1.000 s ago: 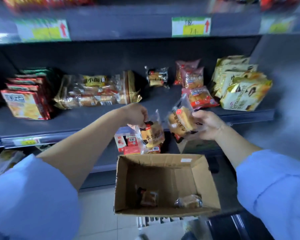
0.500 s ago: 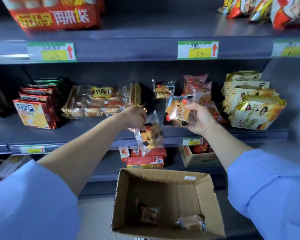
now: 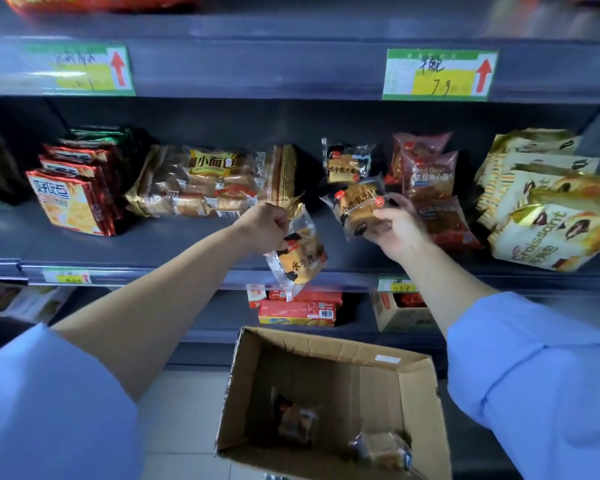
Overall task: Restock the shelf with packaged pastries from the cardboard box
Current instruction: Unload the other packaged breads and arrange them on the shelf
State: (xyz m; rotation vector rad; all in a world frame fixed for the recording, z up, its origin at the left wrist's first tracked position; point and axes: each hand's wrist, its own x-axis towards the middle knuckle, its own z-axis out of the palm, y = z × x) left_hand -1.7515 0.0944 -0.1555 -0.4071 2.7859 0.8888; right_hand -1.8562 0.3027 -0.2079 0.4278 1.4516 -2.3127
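My right hand (image 3: 397, 230) grips a clear-wrapped pastry pack (image 3: 355, 202) and holds it over the grey middle shelf (image 3: 174, 244), just below an identical pack (image 3: 347, 160) standing at the back. My left hand (image 3: 263, 226) pinches the top of a second pastry pack (image 3: 300, 258), which hangs in front of the shelf's front edge. Below, the open cardboard box (image 3: 420, 386) holds two more wrapped pastries, one at its left (image 3: 297, 422) and one at its right (image 3: 383, 448).
On the middle shelf stand red cracker packs (image 3: 71, 199), a large bread bag (image 3: 215, 181), red bean pastry packs (image 3: 430, 174) and croissant bags (image 3: 551, 233). Price tags (image 3: 439, 74) hang on the shelf above. Red boxes (image 3: 297, 308) sit on the lower shelf.
My right hand has carried its pack further up and onto the middle shelf, towards the matching pack at the back. My left hand rose slightly with its hanging pack.
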